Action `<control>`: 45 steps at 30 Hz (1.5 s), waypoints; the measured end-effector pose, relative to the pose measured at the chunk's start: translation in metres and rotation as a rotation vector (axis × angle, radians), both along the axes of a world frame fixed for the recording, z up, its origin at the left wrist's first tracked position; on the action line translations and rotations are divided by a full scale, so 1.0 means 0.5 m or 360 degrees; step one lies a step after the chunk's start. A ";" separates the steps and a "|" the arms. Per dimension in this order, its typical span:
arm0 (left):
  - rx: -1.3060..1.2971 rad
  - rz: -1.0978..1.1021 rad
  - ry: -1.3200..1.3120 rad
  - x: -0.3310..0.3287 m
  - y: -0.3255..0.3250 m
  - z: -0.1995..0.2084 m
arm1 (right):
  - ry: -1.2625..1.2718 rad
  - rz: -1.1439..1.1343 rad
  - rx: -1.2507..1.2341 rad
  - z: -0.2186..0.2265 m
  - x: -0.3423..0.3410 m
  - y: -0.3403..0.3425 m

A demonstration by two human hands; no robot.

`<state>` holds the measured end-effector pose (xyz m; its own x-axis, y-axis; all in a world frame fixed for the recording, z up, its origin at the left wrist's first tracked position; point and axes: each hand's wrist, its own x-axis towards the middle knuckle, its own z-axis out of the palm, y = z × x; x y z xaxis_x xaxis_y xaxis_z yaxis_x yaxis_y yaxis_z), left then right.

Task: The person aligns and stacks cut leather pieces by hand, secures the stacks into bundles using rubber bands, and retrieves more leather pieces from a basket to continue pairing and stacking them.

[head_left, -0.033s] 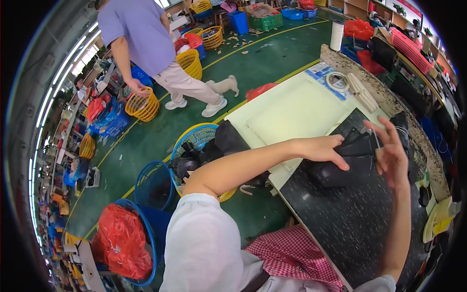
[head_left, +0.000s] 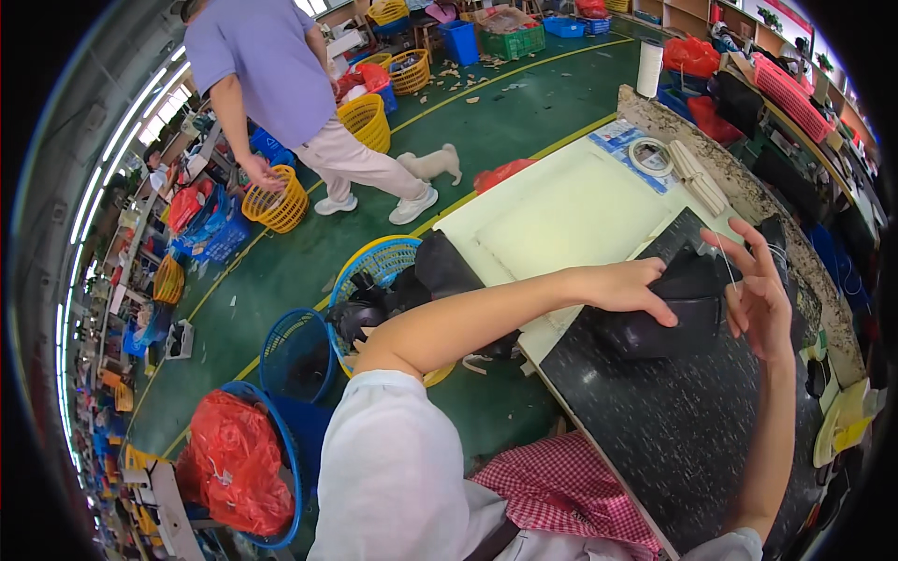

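Note:
My left hand (head_left: 638,290) grips the left side of a black leather piece (head_left: 692,313), its thumb lying along the near surface. The piece rests on the dark speckled board (head_left: 673,411) on the workbench. Just right of it, my right hand (head_left: 760,304) is raised with the fingers curled and partly apart. A thin white thread (head_left: 726,257) runs between its fingers, and more strands loop behind the hand. I cannot make out a needle. Part of the leather piece is covered by my hands.
A pale cutting mat (head_left: 561,220) lies beyond the board, with a tape roll (head_left: 650,157) and a cream bundle (head_left: 697,178) behind it. Left of the bench stand a basket (head_left: 374,252) of black pieces and a blue tub (head_left: 297,355). A person (head_left: 271,84) walks near a white dog (head_left: 435,164).
My right hand has shifted slightly right, and its fingers have turned. The upper part of the leather piece now stands up higher. My left hand stays almost in place.

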<state>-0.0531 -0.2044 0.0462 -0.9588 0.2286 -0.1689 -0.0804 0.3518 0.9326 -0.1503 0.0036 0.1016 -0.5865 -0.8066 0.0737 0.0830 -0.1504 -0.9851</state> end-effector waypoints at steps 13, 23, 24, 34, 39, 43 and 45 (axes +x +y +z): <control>-0.0515 0.0005 0.0287 0.010 0.022 0.007 | 0.1397 -0.0572 0.0381 -0.076 0.119 0.136; -0.1198 -0.0289 0.1073 0.135 0.177 0.020 | 0.1992 0.0202 0.0949 -0.080 0.134 0.127; -0.0963 -0.0354 0.0937 0.137 0.144 0.028 | 0.1988 0.0203 0.0925 -0.092 0.135 0.129; -0.0048 0.0509 0.0552 0.086 0.133 -0.093 | 0.2480 0.0218 0.0905 -0.107 0.109 0.090; 0.0009 0.0534 0.0717 0.075 0.207 -0.088 | 0.2506 0.0047 0.0828 -0.143 0.125 0.165; 0.0151 0.0063 0.0882 0.026 0.327 -0.007 | 0.2212 -0.0263 0.0909 -0.092 0.173 0.332; -0.0029 -0.0188 0.1040 -0.005 0.410 0.040 | 0.2090 -0.0511 0.0945 -0.052 0.193 0.432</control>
